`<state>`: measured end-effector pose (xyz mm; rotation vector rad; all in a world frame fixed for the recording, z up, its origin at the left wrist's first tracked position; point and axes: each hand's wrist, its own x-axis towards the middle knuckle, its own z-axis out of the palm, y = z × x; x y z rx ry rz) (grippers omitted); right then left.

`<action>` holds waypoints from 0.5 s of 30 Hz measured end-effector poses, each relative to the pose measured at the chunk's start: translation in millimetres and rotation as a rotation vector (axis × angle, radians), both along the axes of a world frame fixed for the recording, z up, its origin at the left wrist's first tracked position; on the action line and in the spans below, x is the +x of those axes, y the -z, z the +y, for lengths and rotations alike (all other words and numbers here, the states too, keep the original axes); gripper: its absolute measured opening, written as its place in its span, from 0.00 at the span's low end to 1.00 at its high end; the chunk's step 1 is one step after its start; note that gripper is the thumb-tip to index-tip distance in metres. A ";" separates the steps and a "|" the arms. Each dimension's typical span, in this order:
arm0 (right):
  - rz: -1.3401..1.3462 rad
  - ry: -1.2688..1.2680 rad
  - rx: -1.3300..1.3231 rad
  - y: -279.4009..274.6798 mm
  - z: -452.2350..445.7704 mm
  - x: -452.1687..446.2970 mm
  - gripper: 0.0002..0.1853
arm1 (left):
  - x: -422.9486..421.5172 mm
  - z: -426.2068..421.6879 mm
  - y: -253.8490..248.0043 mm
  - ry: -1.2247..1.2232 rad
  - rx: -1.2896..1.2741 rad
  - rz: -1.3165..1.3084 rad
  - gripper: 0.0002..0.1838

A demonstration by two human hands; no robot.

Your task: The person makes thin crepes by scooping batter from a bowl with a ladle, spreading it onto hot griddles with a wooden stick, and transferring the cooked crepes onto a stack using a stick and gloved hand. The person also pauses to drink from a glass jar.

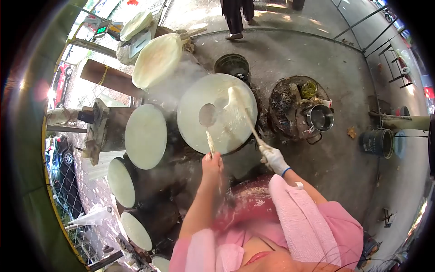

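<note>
My bare left hand (212, 164) is closed round the handle of a ladle (207, 114), whose round bowl rests over the left-centre of a large pale round griddle (192, 102). In my right hand (273, 158), which wears a white glove with a blue cuff, is the long stick of a spreader (232, 98). Its white-coated head lies on the upper right of the griddle, where the surface looks wet and streaked with batter. Both hands are at the near side of the griddle.
More pale round discs (146, 136) stand to the left. Steam drifts near a raised disc (157, 60). A dark bucket (232, 65) is behind the griddle. At right, a metal pot (320, 118) and a green-topped jar (309, 89) stand on a round stand. A person (233, 18) stands beyond.
</note>
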<state>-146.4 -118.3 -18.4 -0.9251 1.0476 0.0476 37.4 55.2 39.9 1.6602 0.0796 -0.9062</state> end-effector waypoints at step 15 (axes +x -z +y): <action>-0.057 -0.259 -0.409 27.3 -42.6 2.9 0.25 | 39.1 9.1 19.7 -0.064 -0.103 0.058 0.08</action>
